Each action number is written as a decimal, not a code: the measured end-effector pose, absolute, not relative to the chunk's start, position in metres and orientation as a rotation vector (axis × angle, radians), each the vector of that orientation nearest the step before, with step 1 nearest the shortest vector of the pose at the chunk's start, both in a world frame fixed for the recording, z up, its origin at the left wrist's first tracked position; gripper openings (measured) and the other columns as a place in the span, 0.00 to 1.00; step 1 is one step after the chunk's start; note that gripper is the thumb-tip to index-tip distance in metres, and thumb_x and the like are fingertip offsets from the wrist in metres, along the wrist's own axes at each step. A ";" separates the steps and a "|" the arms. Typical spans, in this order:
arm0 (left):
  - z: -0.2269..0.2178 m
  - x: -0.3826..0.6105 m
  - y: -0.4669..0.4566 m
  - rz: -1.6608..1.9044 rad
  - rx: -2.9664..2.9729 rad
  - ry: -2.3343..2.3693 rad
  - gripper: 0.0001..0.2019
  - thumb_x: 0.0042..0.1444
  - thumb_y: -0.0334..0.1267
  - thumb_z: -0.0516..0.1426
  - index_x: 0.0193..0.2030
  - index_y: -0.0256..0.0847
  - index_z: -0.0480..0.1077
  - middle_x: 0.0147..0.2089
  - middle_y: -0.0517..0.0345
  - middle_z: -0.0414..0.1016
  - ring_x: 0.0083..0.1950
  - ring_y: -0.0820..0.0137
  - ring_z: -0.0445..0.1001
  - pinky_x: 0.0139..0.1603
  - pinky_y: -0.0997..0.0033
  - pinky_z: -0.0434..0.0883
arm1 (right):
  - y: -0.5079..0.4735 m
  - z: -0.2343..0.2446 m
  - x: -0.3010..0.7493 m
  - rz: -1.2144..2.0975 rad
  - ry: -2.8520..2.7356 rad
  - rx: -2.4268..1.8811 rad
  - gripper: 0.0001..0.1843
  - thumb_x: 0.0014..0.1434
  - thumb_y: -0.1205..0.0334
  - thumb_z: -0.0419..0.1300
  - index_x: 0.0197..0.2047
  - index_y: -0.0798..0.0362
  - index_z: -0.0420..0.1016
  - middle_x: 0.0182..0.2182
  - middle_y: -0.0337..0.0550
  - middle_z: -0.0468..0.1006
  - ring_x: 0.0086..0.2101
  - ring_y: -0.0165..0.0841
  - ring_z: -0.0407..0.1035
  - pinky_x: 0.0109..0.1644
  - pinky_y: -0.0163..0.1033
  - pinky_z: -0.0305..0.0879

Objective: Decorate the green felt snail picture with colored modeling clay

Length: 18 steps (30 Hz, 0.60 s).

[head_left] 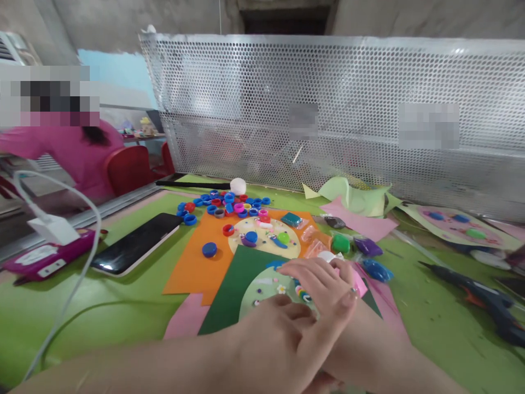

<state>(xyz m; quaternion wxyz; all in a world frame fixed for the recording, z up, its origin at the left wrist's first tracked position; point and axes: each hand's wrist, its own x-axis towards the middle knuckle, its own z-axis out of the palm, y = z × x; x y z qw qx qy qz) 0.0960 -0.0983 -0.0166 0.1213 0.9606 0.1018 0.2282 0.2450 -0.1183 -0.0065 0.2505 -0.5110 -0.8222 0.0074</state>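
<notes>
My left hand (279, 336) and my right hand (324, 287) overlap above the green card at the front middle. The left fingers curl in against the right hand, and the left thumb stretches across it; anything between them is hidden. My right fingers reach out to the left, held apart. Beneath my hands lies a dark green card (223, 306) with a pale green circle (250, 295), bearing a white flower (281, 289) and a small rainbow piece (302, 293). Just beyond, an orange card (186, 268) carries a cream circle (238, 235) with bottle caps and clay shapes.
Many loose bottle caps (229, 205) lie behind the cards. A phone (137, 243) and a purple power strip (53, 254) are left. Clay packets (368, 246), a glue gun (471, 293) and a decorated card (506, 235) are right. A perforated metal screen (266, 87) stands behind.
</notes>
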 end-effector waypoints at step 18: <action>0.010 0.083 -0.089 0.514 1.663 0.768 0.40 0.53 0.37 0.60 0.67 0.48 0.40 0.41 0.62 0.80 0.44 0.67 0.77 0.46 0.69 0.72 | -0.119 -0.010 0.283 -0.096 -2.287 -1.397 0.19 0.50 0.60 0.60 0.46 0.46 0.65 0.45 0.44 0.73 0.46 0.45 0.67 0.46 0.57 0.59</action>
